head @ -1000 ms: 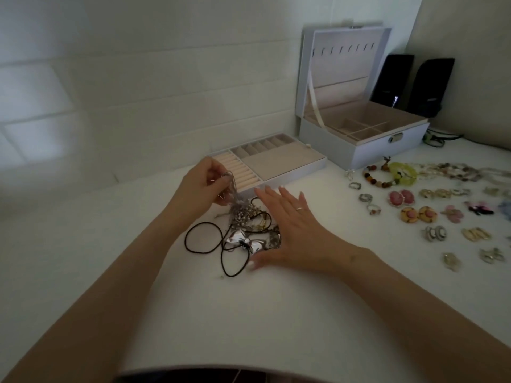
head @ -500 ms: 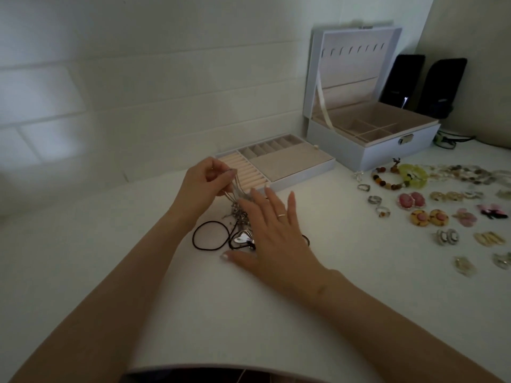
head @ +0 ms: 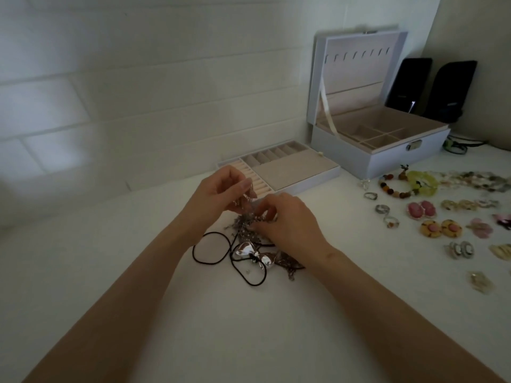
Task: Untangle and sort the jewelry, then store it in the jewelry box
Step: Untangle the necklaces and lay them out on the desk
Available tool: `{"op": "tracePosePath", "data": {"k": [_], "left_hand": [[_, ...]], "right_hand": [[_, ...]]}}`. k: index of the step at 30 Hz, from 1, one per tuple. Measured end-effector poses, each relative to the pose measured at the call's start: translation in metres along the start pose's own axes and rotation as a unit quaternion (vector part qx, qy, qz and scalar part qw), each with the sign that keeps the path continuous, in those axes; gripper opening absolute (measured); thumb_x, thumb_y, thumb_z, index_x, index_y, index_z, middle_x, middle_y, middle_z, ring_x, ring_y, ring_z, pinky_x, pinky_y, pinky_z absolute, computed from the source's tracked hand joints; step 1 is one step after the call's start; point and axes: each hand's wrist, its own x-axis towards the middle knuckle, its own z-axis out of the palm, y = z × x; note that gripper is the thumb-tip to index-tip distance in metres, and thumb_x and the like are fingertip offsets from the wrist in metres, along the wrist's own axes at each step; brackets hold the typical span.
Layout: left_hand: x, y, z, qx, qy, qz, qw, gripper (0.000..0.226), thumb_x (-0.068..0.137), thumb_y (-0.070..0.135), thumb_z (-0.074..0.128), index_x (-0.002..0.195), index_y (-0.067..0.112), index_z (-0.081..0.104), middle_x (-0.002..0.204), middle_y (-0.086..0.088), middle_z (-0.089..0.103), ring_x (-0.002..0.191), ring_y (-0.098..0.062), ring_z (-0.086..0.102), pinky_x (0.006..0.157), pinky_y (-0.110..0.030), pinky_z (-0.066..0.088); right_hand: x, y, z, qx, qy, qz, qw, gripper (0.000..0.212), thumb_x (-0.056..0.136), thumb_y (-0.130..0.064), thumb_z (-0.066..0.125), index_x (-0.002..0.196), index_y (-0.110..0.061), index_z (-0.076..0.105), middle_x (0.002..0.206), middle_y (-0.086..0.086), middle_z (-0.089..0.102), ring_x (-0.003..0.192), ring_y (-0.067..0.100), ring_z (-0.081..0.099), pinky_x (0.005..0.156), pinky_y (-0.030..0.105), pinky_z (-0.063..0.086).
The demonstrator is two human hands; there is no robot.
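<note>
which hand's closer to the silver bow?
Right. The right hand is just beyond the silver bow, picking at the tangled chains; the left hand is farther off, past the tangle, pinching a strand near the insert tray.

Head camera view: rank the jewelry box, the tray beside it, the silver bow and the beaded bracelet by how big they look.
1. jewelry box, lid up, clearly largest.
2. tray.
3. silver bow and beaded bracelet: they look about alike, and the bow lies nearer the camera, so I won't rank them.

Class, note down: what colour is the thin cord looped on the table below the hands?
The cord is black, clearest in the head view.
</note>
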Motion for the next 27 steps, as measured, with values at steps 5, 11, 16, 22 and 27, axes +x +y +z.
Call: {"op": "tracePosePath", "data": {"k": [5,11,16,22,27], "left_hand": [[0.003,0.001,-0.001,-0.004,0.055,0.013,0.998,0.01,0.092,0.013,0.055,0.087,0.003,0.055,0.07,-0.001,0.054,0.059,-0.009,0.047,0.06,-0.023,0.041],[0.002,-0.001,-0.004,0.008,0.062,-0.003,0.998,0.01,0.087,0.007,0.061,0.081,0.011,0.054,0.068,0.01,0.053,0.055,-0.005,0.042,0.055,-0.017,0.037],[0.004,-0.008,-0.007,0.117,0.063,-0.019,0.991,0.01,0.086,0.013,0.065,0.08,0.015,0.057,0.072,0.008,0.058,0.055,-0.001,0.05,0.054,-0.012,0.039],[0.0,-0.012,-0.006,0.357,-0.01,0.009,0.934,0.025,0.071,0.045,0.054,0.089,0.031,0.063,0.098,0.006,0.053,0.093,-0.01,0.051,0.079,-0.026,0.041],[-0.005,0.007,0.008,0.191,-0.055,-0.005,0.98,0.017,0.079,0.03,0.059,0.095,0.033,0.056,0.098,0.012,0.062,0.082,-0.005,0.058,0.067,-0.013,0.045]], "right_hand": [[-0.004,0.002,-0.013,0.142,-0.016,0.023,0.989,0.015,0.078,-0.02,0.074,0.078,-0.022,0.059,0.083,-0.01,0.062,0.07,0.006,0.057,0.066,0.019,0.048],[0.0,0.005,-0.033,0.415,-0.006,0.104,0.904,0.01,0.084,-0.003,0.067,0.082,-0.01,0.059,0.083,0.011,0.067,0.069,0.013,0.062,0.063,0.021,0.052],[-0.001,0.007,-0.04,0.543,-0.038,0.111,0.832,0.013,0.084,0.006,0.061,0.089,-0.006,0.059,0.087,0.011,0.066,0.077,0.023,0.065,0.071,0.029,0.057],[-0.002,0.008,-0.04,0.53,-0.069,0.099,0.839,0.032,0.078,0.018,0.058,0.097,-0.008,0.062,0.094,0.011,0.069,0.082,0.017,0.066,0.073,0.025,0.055],[-0.003,0.008,-0.036,0.47,-0.024,0.056,0.88,0.028,0.073,0.015,0.066,0.092,-0.006,0.065,0.088,0.008,0.069,0.081,0.014,0.066,0.073,0.021,0.053]]}}
